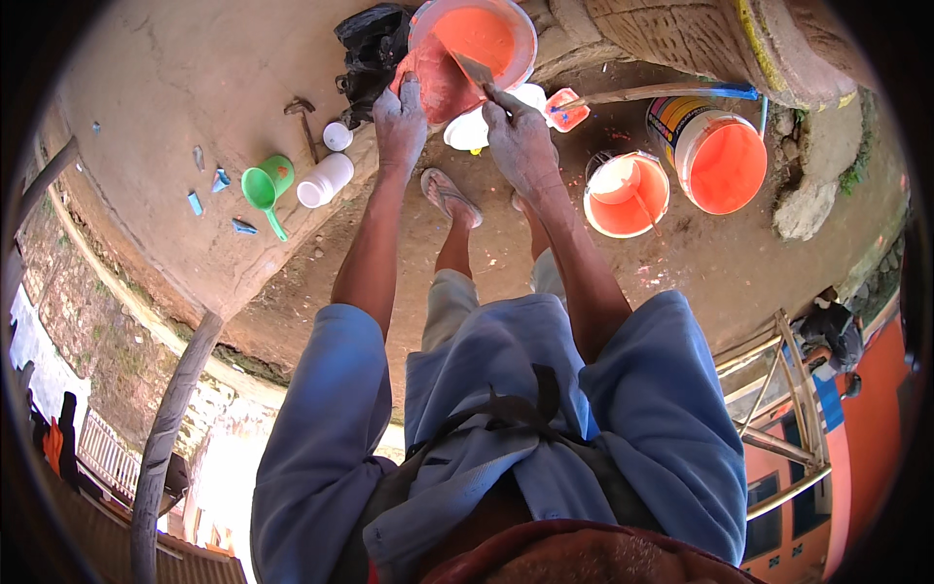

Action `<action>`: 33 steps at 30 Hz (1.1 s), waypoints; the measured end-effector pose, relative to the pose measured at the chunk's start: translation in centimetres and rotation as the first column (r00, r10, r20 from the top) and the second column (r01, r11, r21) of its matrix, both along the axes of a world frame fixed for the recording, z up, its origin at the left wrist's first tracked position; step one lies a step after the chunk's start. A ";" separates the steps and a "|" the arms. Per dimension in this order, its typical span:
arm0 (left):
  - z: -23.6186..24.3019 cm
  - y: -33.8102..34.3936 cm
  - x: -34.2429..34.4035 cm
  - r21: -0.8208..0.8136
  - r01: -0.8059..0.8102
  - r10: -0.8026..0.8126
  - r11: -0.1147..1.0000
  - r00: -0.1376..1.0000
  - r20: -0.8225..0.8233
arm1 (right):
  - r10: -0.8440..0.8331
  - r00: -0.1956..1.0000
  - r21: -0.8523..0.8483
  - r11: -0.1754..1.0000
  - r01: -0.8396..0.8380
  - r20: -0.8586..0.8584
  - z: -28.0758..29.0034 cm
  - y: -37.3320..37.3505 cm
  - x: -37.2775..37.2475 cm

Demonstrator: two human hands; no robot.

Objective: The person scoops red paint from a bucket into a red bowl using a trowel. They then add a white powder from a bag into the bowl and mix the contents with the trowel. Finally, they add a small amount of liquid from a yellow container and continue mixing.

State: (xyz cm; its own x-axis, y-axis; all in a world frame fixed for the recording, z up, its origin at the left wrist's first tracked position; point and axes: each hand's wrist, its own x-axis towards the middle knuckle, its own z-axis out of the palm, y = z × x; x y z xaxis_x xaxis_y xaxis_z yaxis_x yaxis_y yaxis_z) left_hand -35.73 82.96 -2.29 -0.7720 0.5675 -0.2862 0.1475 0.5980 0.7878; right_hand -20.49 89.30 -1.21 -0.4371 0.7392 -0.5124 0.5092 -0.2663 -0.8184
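Both arms stretch forward to a round tub (529, 49) of orange, paint-like mix. My left hand (401, 125) is closed on the near edge of a flat, red-pink smeared piece (435, 88), thumb on top; its exact kind is unclear. This piece overlaps the tub's near left rim. In my right hand (522, 141), fingers wrap round the handle of a scraper (473, 70) with a broad, flat blade. The blade points up and left, over the tub's near edge beside the red-pink piece. A white container (469, 132) partly shows between my hands, below the tub.
To the right stand an orange-filled pail (626, 195) and a larger bucket (725, 164), with a long-handled tool (662, 92) behind. A green dipper (261, 185), white jar (324, 181) and hammer (303, 125) lie left. A black plastic bag (373, 54) adjoins the tub.
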 end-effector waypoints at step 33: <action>1.0 -1.3 -0.4 0.118 0.126 -0.116 0.985 0.989 -0.092 | 0.111 0.955 0.172 0.972 -0.163 0.275 -1.4 1.0 0.3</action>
State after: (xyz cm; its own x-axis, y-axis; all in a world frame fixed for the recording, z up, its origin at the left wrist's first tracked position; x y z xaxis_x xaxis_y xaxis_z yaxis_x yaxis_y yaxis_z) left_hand -36.08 81.62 -1.31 -0.7138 0.6852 -0.1452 0.2822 0.4711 0.8357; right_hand -20.19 90.28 -2.59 -0.4106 0.7765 -0.4780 0.7325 -0.0314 -0.6801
